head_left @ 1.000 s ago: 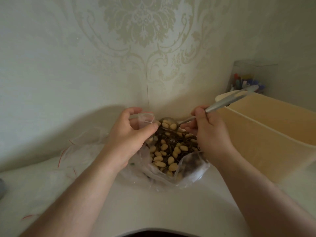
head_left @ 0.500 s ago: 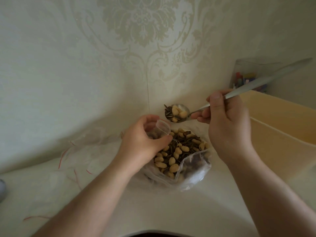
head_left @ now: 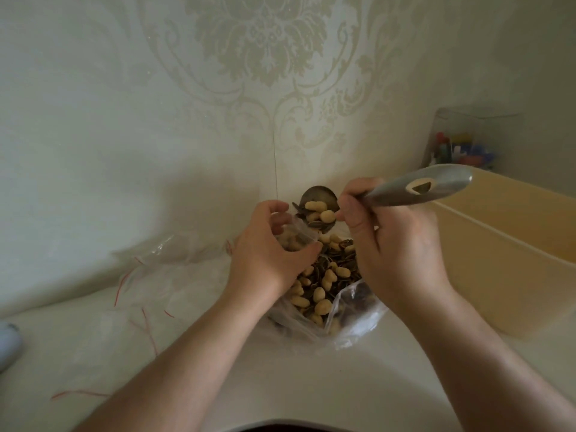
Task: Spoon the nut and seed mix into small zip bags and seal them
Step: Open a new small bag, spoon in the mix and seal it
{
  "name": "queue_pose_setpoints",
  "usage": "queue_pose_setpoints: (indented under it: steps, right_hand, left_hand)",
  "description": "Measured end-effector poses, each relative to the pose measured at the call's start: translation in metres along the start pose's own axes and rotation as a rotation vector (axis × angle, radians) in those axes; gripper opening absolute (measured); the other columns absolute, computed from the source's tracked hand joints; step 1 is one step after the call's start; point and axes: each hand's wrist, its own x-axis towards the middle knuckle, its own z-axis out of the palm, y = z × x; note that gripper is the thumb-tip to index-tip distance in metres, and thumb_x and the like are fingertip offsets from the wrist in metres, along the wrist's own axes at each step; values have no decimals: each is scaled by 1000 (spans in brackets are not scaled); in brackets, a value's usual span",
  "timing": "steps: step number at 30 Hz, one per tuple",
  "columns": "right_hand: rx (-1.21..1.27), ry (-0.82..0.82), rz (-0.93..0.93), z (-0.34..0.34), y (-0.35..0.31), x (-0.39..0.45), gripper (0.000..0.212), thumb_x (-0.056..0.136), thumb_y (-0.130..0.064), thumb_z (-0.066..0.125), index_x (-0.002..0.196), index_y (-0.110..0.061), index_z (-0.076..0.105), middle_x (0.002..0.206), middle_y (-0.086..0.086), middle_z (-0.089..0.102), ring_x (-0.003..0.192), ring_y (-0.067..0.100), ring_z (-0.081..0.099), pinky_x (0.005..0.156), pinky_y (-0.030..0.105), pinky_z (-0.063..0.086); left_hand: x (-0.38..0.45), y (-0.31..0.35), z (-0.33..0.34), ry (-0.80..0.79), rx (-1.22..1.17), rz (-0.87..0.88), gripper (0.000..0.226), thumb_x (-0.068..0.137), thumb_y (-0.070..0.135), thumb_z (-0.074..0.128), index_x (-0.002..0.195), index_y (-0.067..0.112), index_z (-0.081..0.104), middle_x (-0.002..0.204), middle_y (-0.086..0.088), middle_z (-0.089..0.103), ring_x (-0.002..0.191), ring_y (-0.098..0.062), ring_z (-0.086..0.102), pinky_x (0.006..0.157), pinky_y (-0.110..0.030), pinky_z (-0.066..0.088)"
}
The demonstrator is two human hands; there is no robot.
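Note:
A large clear bag of peanuts and dark sunflower seeds (head_left: 324,288) lies open on the white table. My left hand (head_left: 265,257) grips a small clear zip bag (head_left: 293,238) above it, mouth held open, some nuts inside. My right hand (head_left: 392,244) grips the handle of a metal spoon (head_left: 417,188). The spoon's bowl is tilted over the small bag's mouth, and nuts and seeds slide off it toward the opening.
Several empty zip bags with red strips (head_left: 146,285) lie on the table to the left. A beige plastic bin (head_left: 505,254) stands at the right, a clear box with coloured items (head_left: 461,145) behind it. The patterned wall is close behind.
The spoon went from scooping in the large bag, up with a load, to tilting over the small bag. My left hand raised the small bag toward it.

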Motion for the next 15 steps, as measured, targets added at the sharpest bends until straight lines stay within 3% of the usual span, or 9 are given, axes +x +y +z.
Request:
queue_pose_setpoints:
  steps: [5,12,15]
  right_hand:
    - [-40,-15,-32,4,2,0,26,108,-29,50,102,-10,68,86,-10,57,70,-2,46,67,5,34]
    - [-43,27,-90,5,2,-3,28,106,-30,50,107,-9,68,92,-4,61,80,0,47,74,4,39]
    - [-37,25,-96,7,3,-3,27,106,-28,51,106,-9,69,91,-5,61,80,-1,46,74,4,38]
  left_hand:
    - [-3,5,-2,10,12,31,79,77,34,91,138,36,41,108,25,62,94,31,53,71,3,41]
    - [-6,9,-2,31,9,43,90,78,38,89,148,39,32,113,24,65,96,25,56,75,-10,46]
    - [-6,11,-2,25,-2,43,88,81,33,88,150,36,33,111,25,65,92,26,58,71,-2,45]
